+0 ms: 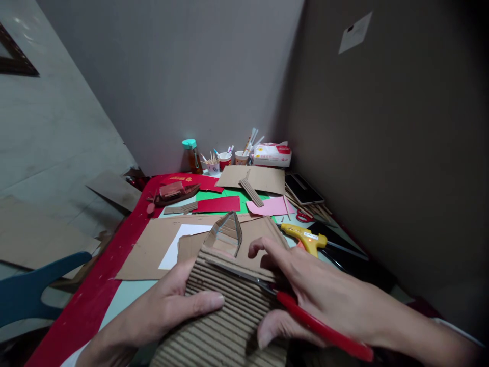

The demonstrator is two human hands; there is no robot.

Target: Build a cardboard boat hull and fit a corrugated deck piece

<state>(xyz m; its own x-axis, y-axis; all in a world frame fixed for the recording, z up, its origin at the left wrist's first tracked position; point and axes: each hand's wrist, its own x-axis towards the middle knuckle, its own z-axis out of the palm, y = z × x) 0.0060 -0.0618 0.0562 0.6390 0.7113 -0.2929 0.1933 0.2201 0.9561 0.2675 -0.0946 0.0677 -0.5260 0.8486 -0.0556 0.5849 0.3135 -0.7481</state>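
Observation:
My left hand point(168, 311) grips a ridged sheet of corrugated cardboard point(225, 316) by its left side, thumb lying across the ridges. My right hand point(317, 300) holds red-handled scissors point(305, 318), whose blades point(244, 275) lie across the sheet's upper edge. Just beyond the sheet stands a small cardboard boat hull point(227, 237) with a pointed bow, resting on a flat brown cardboard sheet point(153, 250) with white paper point(179, 244) on it.
A yellow glue gun point(305, 237) lies to the right. Further back are red, green and pink paper sheets point(229, 201), a finished model boat point(175, 193), cups of sticks point(219, 163), a bottle point(192, 155) and a tissue pack point(272, 154). A blue chair point(34, 285) stands at left.

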